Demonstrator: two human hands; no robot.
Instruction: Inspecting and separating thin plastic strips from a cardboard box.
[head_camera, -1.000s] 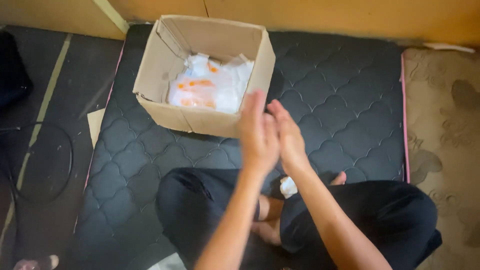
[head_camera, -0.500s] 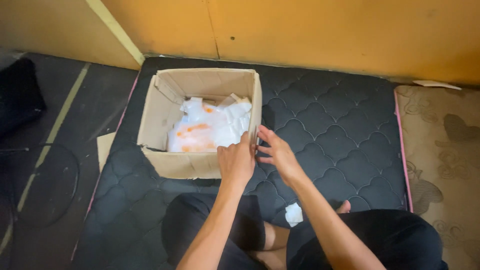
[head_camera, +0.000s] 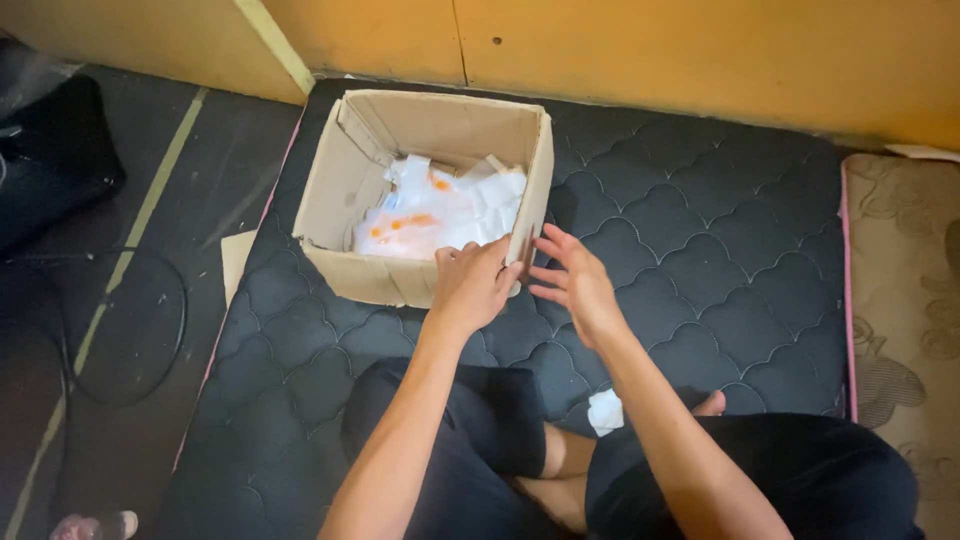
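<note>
Two hands at open brown cardboard box (head_camera: 400, 180): left hand (head_camera: 470, 285) fingers curl on near corner rim; right hand (head_camera: 575, 280) fingers spread, beside box; white packets (head_camera: 440, 215) inside indistinct.

Warm, dimmish indoor light from above; yellow wall (head_camera: 700, 60) brightest, evenly lit, no glare. White packets (head_camera: 440, 215) inside cardboard box (head_camera: 340, 190) nearly blown out, detail washed. Dark quilted mattress (head_camera: 700, 230) shows faint sheen on stitching. Floor at left (head_camera: 120, 330) sinks into murky shadow. Soft shadows under forearms. Slight softness on right hand (head_camera: 575, 285); mild wide-angle stretch at edges
</note>
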